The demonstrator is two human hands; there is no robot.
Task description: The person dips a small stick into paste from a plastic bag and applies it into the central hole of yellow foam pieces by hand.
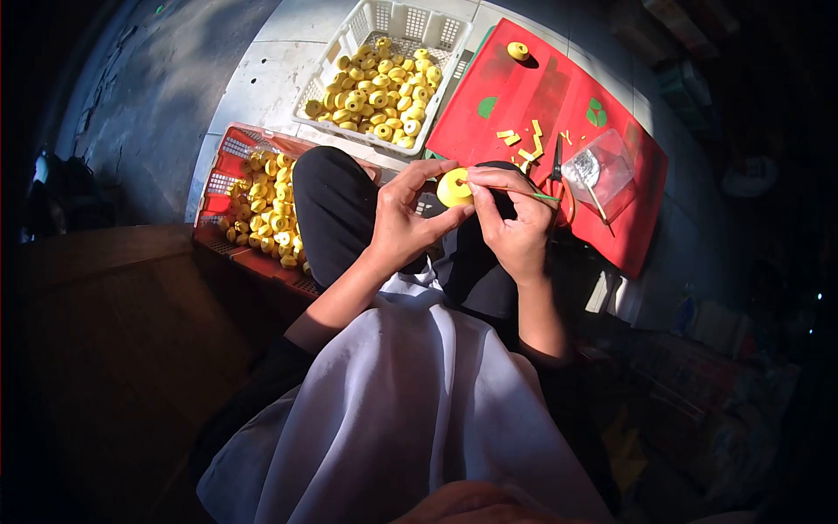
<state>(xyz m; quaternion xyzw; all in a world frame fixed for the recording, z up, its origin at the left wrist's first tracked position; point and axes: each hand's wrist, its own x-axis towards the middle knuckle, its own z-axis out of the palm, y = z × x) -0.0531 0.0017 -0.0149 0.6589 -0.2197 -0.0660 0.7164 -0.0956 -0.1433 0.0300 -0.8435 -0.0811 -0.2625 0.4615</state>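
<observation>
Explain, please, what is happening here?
A person holds a round yellow piece in the left hand, and the right hand has its fingertips at the same piece. Similar pieces lie in a white crate and a red crate. The red board bears one loose piece, yellow scraps and a clear container.

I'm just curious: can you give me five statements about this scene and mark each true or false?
1. The left hand and right hand are both at one round yellow piece. True.
2. The white crate is empty. False: it holds many yellow pieces.
3. The clear container sits on the red board. True.
4. No yellow piece lies on the board. False: one does.
5. The scissors are in the white crate. False: they're on the board.
</observation>
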